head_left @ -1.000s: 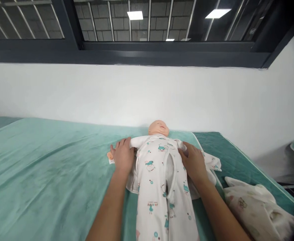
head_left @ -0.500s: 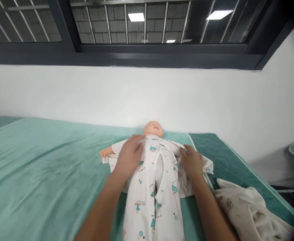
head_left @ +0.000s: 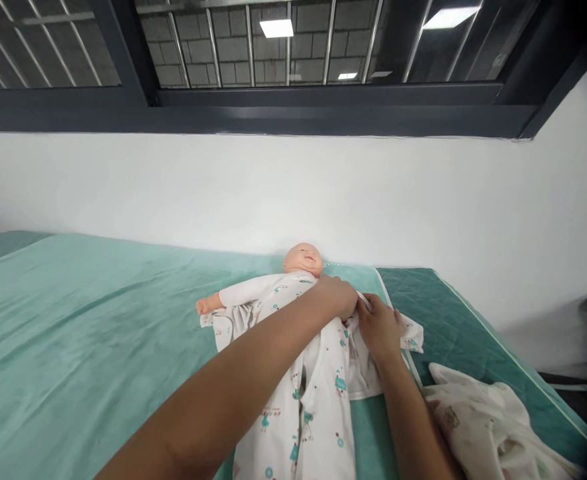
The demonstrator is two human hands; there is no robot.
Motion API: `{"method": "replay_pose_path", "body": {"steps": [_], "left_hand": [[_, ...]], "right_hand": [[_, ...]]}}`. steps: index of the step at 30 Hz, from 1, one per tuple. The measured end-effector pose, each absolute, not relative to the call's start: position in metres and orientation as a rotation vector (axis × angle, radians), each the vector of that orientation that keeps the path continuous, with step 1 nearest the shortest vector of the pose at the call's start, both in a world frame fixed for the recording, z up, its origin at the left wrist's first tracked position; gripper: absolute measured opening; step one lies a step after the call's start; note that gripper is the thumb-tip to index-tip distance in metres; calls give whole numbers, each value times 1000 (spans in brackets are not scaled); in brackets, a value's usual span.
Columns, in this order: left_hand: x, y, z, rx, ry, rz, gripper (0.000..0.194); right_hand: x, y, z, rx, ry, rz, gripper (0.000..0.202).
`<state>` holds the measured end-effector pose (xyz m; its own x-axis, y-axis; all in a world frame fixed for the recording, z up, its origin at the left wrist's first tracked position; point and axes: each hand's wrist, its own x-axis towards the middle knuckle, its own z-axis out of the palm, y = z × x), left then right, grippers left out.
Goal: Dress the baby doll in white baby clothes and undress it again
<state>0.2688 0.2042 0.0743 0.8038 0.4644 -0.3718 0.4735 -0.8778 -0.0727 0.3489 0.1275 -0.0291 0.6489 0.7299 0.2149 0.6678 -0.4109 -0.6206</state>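
A baby doll [head_left: 303,259] lies on its back, head toward the wall. Over its front is a white baby romper [head_left: 328,380] with teal prints, its front slit gaping in the middle. A white sleeve covers the doll's arm on the left, and only that hand [head_left: 208,305] sticks out. My left hand [head_left: 337,297] reaches across the chest, closed on the romper at the shoulder, with its fingertips partly hidden. Beside it my right hand [head_left: 377,327] pinches the white cloth edge at the doll's other arm, which is mostly covered.
Green padded sheets [head_left: 98,347] cover the surface. A crumpled white printed cloth [head_left: 493,420] lies at the lower right. Behind the doll rises a white wall [head_left: 293,193], with a dark-framed barred window [head_left: 293,117] above it.
My left hand has moved right, from the doll's left-side shoulder across the chest to beside my right hand. My right hand stays on the cloth edge. The romper has shifted slightly left.
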Motion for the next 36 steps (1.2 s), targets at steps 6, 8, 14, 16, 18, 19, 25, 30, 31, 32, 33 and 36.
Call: {"method": "replay_pose_path", "body": {"steps": [6, 8, 14, 16, 18, 19, 25, 30, 31, 32, 33, 36], "left_hand": [[273, 211, 76, 2974, 785, -596, 39], [269, 215, 84, 2984, 775, -585, 38], [276, 219, 78, 2981, 779, -620, 40], [282, 215, 68, 2981, 755, -634, 40], [287, 211, 61, 2994, 723, -627, 38], [288, 210, 59, 3004, 705, -619, 36], [279, 216, 56, 3095, 612, -534, 32], [265, 224, 70, 3185, 615, -410, 37], [261, 224, 75, 3200, 624, -398, 37], [257, 224, 80, 3215, 634, -390, 36], [252, 224, 85, 3229, 644, -382, 35], [241, 224, 97, 3259, 679, -337, 34]], "right_hand": [[357, 124, -26, -2179, -991, 130, 37], [362, 123, -27, -2163, -939, 145, 38], [364, 123, -28, -2162, -943, 160, 39], [362, 123, -27, -2170, -951, 156, 38], [361, 123, -26, -2168, -955, 152, 37], [360, 123, -26, -2164, -954, 151, 37], [367, 122, -31, -2097, -905, 180, 40], [374, 121, -35, -1997, -815, 209, 41], [375, 121, -35, -1977, -790, 215, 41], [376, 121, -35, -1957, -764, 222, 41], [377, 121, -36, -1937, -736, 229, 40], [382, 122, -39, -1871, -662, 255, 39]]}}
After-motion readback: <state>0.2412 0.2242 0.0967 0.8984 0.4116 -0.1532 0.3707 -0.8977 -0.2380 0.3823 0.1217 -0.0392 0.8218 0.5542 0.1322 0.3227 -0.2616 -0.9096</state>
